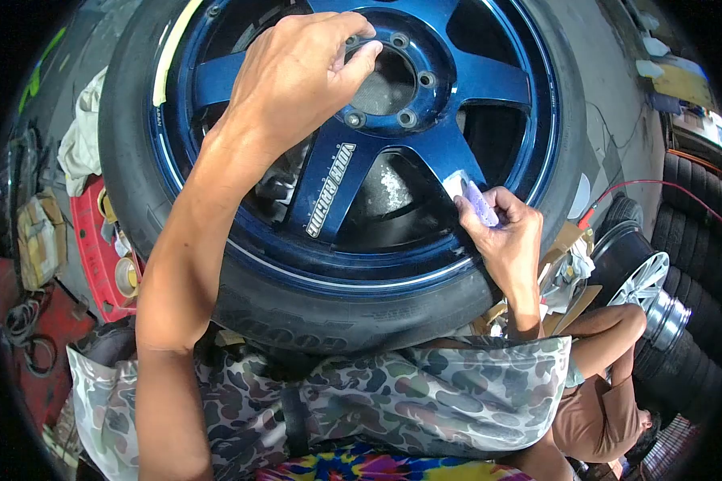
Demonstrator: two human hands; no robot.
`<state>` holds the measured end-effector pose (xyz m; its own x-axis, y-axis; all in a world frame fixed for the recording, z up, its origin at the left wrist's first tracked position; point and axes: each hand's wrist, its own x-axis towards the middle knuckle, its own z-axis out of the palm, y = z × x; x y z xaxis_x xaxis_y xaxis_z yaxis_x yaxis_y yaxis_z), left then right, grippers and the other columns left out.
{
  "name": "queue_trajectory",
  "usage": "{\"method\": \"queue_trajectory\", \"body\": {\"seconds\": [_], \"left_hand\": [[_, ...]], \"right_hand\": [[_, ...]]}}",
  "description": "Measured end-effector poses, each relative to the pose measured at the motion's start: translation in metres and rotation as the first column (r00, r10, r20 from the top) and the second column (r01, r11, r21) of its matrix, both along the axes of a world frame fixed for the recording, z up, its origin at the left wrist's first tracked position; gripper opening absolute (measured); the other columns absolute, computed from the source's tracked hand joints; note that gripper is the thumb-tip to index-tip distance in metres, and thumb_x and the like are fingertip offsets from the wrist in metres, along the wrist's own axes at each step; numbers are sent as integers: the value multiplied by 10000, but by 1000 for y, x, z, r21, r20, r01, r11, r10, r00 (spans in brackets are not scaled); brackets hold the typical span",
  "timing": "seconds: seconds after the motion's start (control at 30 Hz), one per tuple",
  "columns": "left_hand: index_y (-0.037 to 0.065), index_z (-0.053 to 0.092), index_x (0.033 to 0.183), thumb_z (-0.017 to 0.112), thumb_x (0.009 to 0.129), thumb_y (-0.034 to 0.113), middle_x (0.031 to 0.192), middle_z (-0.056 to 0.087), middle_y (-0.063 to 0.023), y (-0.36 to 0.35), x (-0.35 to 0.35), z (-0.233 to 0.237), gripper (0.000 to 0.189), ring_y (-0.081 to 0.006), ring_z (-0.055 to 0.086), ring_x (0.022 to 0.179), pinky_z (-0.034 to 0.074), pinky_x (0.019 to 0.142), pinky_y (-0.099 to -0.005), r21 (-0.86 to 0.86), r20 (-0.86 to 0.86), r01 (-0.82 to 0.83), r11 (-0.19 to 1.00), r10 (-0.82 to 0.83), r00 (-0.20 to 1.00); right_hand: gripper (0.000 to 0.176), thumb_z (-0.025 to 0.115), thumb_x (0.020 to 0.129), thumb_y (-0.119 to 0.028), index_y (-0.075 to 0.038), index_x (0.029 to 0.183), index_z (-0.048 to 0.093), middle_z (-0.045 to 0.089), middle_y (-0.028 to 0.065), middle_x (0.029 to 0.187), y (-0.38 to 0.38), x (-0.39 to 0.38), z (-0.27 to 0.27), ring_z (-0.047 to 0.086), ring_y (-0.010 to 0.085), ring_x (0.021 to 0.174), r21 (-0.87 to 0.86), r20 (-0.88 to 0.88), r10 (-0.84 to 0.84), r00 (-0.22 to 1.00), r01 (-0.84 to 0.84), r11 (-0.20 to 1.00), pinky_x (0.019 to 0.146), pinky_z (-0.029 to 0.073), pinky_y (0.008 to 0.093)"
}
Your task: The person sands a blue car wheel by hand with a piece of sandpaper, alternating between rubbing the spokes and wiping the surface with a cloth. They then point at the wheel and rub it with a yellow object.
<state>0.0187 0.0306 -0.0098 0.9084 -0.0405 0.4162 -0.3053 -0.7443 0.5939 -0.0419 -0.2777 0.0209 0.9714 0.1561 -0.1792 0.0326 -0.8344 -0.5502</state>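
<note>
A car wheel with a glossy blue five-spoke rim (489, 76) and black tyre (297, 309) rests against my lap. My left hand (297, 72) reaches over the rim and grips the edge of the centre hub (393, 80), fingers curled into the bore. My right hand (501, 232) pinches a small pale purple-white pad (475, 199) and presses it against the lower right spoke near the rim's inner lip. White lettering runs along the lower spoke (330, 190).
A red tool tray (96, 256) with tape rolls lies at the left, rags beside it. A silver rim (642, 276) and stacked tyres (698, 224) stand at the right. Another person (610, 385) crouches low at the right. Camouflage cloth (425, 401) covers my lap.
</note>
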Motion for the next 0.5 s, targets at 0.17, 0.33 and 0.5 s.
{"method": "queue_trajectory", "body": {"seconds": [0.17,0.33,0.5], "left_hand": [[46,805,1145,796,968,174,713,653,-79,-1,0,2,218,-168,592,578,483,568,-322,-7,-8,-3,1000,3,1000],[7,788,1078,790,944,149,769,692,-135,-3,-2,14,195,-241,632,617,506,597,-368,-41,10,24,999,-23,1000],[-18,774,1011,768,931,131,830,736,-187,-2,-1,12,169,-316,680,657,541,635,-406,-69,-53,7,998,-11,999]], "right_hand": [[308,878,903,-217,18,809,702,547,-33,657,-1,5,-1,462,44,659,17,15,-84,996,84,996,589,421,260],[316,887,898,-204,9,790,679,541,-42,670,-2,5,-4,462,37,671,48,-12,-65,998,66,997,590,404,251],[296,884,913,-193,7,802,697,571,-61,704,-4,1,-1,478,30,685,27,-23,-1,1000,2,1000,609,410,236]]}}
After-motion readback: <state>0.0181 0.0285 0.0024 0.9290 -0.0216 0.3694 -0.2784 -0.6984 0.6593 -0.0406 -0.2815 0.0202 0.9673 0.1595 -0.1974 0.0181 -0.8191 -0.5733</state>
